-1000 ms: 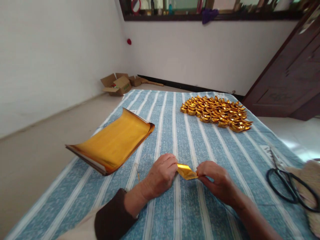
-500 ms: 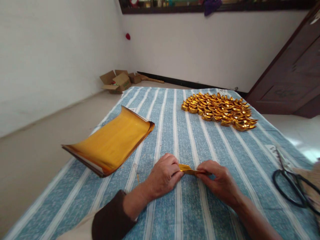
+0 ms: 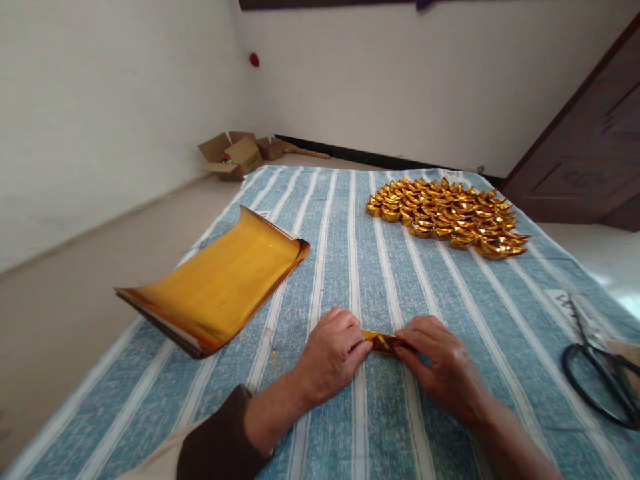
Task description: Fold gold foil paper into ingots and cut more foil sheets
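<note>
A small folded strip of gold foil paper (image 3: 383, 342) lies stretched between my two hands, just above or on the striped cloth. My left hand (image 3: 333, 350) pinches its left end between thumb and fingers. At the opposite end, my right hand (image 3: 437, 357) grips it the same way. Both ends of the strip are hidden under the fingers. To the left rests a stack of gold paper sheets (image 3: 220, 283) with curled edges. Many folded gold paper ingots (image 3: 445, 213) sit in close rows at the far right.
Black-handled scissors (image 3: 597, 373) lie at the right edge of the blue and white striped cloth (image 3: 335, 267). Open cardboard boxes (image 3: 235, 157) stand on the floor beyond the far left corner. A dark wooden door (image 3: 580, 147) is at the right.
The gold strip has turned, so more of its shiny folded face shows between my hands. Both hands keep hold of it. The view has tilted slightly downward.
</note>
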A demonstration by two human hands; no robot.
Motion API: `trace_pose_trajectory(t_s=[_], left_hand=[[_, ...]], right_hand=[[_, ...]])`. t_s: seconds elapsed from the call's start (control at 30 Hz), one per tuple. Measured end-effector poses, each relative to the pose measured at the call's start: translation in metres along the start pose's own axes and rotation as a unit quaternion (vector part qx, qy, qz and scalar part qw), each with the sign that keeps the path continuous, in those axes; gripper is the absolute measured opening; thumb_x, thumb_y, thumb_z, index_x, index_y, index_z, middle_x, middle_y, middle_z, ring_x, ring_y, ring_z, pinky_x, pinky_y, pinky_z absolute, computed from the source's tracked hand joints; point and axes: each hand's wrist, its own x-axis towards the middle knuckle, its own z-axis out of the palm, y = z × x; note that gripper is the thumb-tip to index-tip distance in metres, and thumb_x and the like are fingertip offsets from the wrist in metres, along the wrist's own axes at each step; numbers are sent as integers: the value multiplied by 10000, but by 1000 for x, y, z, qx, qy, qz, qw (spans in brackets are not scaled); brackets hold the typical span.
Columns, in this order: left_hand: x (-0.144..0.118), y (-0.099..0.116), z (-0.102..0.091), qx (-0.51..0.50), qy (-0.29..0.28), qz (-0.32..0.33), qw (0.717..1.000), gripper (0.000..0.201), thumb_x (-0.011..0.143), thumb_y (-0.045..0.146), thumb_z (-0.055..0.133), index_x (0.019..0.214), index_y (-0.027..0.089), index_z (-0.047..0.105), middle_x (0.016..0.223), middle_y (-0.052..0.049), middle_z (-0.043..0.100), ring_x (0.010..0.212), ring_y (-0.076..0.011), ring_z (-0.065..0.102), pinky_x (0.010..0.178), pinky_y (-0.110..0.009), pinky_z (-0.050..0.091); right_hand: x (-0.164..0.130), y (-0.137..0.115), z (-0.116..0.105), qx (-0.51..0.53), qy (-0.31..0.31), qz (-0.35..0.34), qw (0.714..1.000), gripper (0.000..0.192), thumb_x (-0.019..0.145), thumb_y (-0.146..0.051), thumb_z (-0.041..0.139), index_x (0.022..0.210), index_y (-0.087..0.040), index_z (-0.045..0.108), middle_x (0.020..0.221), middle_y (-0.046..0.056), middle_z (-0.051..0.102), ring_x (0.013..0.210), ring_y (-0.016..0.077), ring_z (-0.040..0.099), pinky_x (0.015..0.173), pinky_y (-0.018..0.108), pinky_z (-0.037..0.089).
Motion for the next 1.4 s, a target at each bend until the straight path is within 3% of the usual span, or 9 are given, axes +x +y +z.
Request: trace_pose_trajectory(t_s=[0.23,0.53,1.4], left_hand=[[0,1,1,7,-3,-6,1000,154,851,149,635,709,156,574,779,-24,574,782,-176,502,711,-319,429],[-1,1,2,11,-1,-2,1000,171,868,155,621,712,153,550,783,-27,566,782,-178,496,707,-320,426],[-2,2,3,27,8,22,999,157,882,131,591,739,148,530,805,-33,556,794,-185,484,710,-327,430]], right_hand=[[-3,-6,8,-108,32,-31,993,205,933,-181,483,1009,-167,673,964,91,666,1014,230,590,895,407,502],[-8,-4,11,-214,16,-58,975,242,955,-192,442,1041,-150,664,1072,106,659,1126,279,540,917,428,476],[-8,-9,12,-235,4,-68,970,284,969,-181,383,1018,-106,653,1080,135,637,1093,292,523,906,424,431]])
